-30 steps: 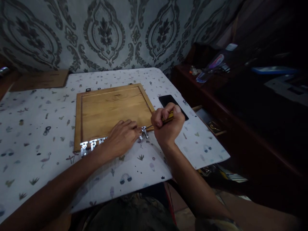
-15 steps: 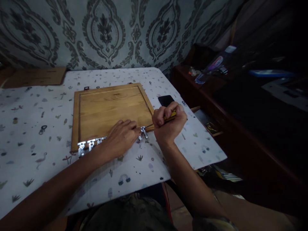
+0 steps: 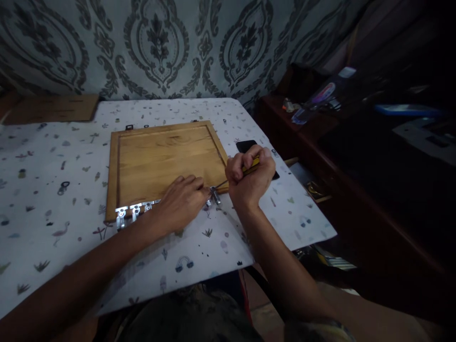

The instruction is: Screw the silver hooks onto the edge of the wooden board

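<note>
A framed wooden cabinet door (image 3: 171,154) lies flat on the table. Metal hinges (image 3: 121,216) are lined up along its near edge, some of them covered by my left hand. My left hand (image 3: 183,203) rests over this edge with bent fingers, its fingertips closed at the rightmost hinge (image 3: 215,196); the thumb is hidden. In my right hand (image 3: 251,183), the fingers wrap round the yellow handle of a screwdriver (image 3: 252,166). Its thin shaft slants down to the left, with the tip at the rightmost hinge.
A white patterned tablecloth (image 3: 142,270) covers the table. Partly behind my right hand lies a black phone (image 3: 245,145). Cardboard (image 3: 53,108) is at the back left. To the right stand a dark red cabinet (image 3: 342,175) with an open drawer (image 3: 310,183) and a plastic bottle (image 3: 326,92).
The view has shifted slightly. My right hand has turned a little with the screwdriver, and more of the phone shows beside it. My left hand stays at the hinge.
</note>
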`<state>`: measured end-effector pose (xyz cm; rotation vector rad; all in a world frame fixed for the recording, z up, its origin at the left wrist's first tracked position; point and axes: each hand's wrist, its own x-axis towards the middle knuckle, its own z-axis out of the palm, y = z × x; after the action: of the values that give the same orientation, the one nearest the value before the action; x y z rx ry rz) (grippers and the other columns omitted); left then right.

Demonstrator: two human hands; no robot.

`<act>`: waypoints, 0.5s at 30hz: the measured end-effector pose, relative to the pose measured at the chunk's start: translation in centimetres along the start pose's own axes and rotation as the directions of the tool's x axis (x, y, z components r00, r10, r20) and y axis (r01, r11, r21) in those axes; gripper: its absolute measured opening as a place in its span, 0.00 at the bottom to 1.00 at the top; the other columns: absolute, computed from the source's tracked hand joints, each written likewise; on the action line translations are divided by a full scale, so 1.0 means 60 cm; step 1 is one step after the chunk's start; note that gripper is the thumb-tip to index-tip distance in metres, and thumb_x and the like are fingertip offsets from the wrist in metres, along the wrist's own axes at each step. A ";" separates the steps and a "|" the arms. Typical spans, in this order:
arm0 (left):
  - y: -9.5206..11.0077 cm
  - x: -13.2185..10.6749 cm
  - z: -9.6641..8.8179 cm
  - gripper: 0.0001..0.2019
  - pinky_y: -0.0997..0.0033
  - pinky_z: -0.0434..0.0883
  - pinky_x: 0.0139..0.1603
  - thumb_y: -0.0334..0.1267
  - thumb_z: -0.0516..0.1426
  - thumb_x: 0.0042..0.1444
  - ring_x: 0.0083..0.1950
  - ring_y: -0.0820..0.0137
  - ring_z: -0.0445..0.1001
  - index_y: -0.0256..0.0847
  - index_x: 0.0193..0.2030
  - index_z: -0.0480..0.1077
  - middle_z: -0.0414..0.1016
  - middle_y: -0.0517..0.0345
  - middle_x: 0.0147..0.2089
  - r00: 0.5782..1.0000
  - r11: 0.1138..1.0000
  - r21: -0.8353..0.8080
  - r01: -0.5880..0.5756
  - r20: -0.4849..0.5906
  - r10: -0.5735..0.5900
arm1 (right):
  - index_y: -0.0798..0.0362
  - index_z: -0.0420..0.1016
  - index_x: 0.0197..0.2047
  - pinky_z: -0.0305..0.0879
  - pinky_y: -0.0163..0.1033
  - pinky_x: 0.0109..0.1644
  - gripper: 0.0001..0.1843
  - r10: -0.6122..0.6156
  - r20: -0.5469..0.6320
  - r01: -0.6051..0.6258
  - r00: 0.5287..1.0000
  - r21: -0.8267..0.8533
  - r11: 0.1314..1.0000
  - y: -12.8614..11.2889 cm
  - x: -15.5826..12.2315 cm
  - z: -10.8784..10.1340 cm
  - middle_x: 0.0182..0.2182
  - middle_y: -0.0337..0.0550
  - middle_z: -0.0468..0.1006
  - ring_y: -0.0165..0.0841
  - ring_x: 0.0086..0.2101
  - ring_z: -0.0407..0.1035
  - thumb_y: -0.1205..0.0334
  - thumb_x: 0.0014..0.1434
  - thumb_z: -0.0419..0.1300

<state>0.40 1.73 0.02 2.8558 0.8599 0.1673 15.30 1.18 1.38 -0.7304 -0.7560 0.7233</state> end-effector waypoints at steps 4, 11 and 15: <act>0.001 0.001 0.004 0.17 0.60 0.65 0.49 0.39 0.48 0.73 0.48 0.61 0.72 0.37 0.44 0.78 0.77 0.50 0.44 1.000 0.999 -0.027 0.019 -0.015 -0.019 | 0.47 0.52 0.22 0.38 0.31 0.16 0.25 0.059 -0.045 -0.060 0.997 -0.006 0.998 0.003 0.001 0.000 0.13 0.27 0.46 0.24 0.13 0.41 0.43 0.63 0.56; 0.002 -0.001 0.005 0.15 0.59 0.65 0.53 0.45 0.54 0.70 0.52 0.59 0.72 0.38 0.47 0.79 0.77 0.50 0.48 0.998 0.994 -0.097 0.055 -0.030 -0.058 | 0.48 0.52 0.22 0.40 0.28 0.15 0.23 0.060 -0.089 -0.058 0.994 0.024 0.998 -0.001 -0.005 -0.004 0.12 0.26 0.47 0.24 0.13 0.41 0.50 0.64 0.54; 0.001 0.000 0.001 0.16 0.59 0.65 0.53 0.48 0.56 0.69 0.53 0.59 0.72 0.38 0.47 0.79 0.77 0.50 0.49 0.999 0.993 -0.110 0.046 -0.011 -0.048 | 0.48 0.53 0.21 0.40 0.28 0.14 0.22 0.025 -0.051 -0.024 0.998 0.030 0.999 -0.008 0.000 -0.014 0.11 0.27 0.49 0.23 0.12 0.41 0.51 0.62 0.54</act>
<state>0.45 1.66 -0.03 2.7332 0.8906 0.2221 16.15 0.67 1.34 -0.7303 -0.6895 0.7334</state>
